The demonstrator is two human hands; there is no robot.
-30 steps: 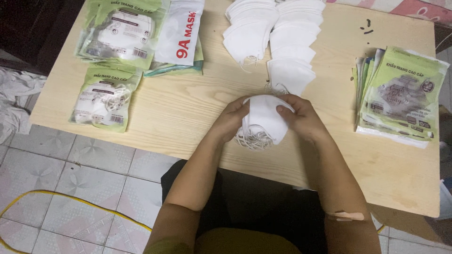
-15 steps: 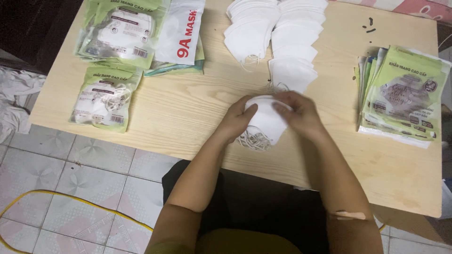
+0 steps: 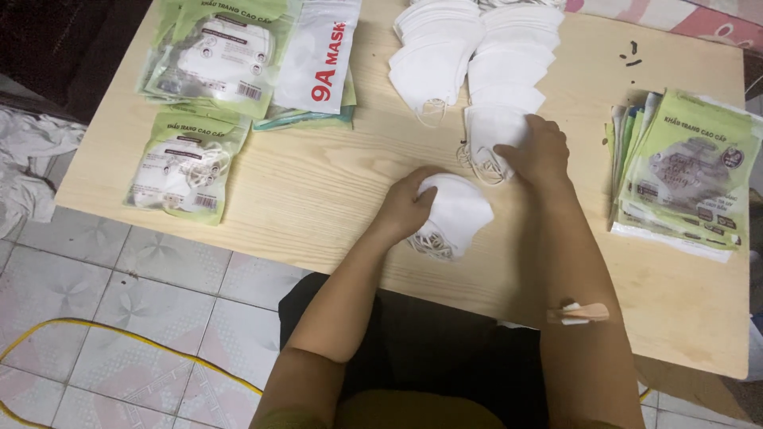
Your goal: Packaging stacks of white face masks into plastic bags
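Observation:
My left hand [image 3: 407, 208] grips a small stack of folded white face masks [image 3: 455, 216] with their ear loops hanging near the wooden table's [image 3: 310, 199] front edge. My right hand [image 3: 542, 151] has reached forward and lies on the nearest white mask [image 3: 491, 133] at the front of two overlapping rows of loose white masks [image 3: 469, 48]. Its fingers are closed on that mask's edge.
Green packets of bagged masks [image 3: 187, 163] lie at the table's left, with more [image 3: 218, 52] behind them and a white packet [image 3: 318, 56] beside. A pile of flat green packets [image 3: 687, 171] sits at the right. Tiled floor and a yellow cable [image 3: 119, 338] lie below left.
My right hand left the stack of masks held in both hands and moved forward onto the nearest loose mask. My left hand kept the stack.

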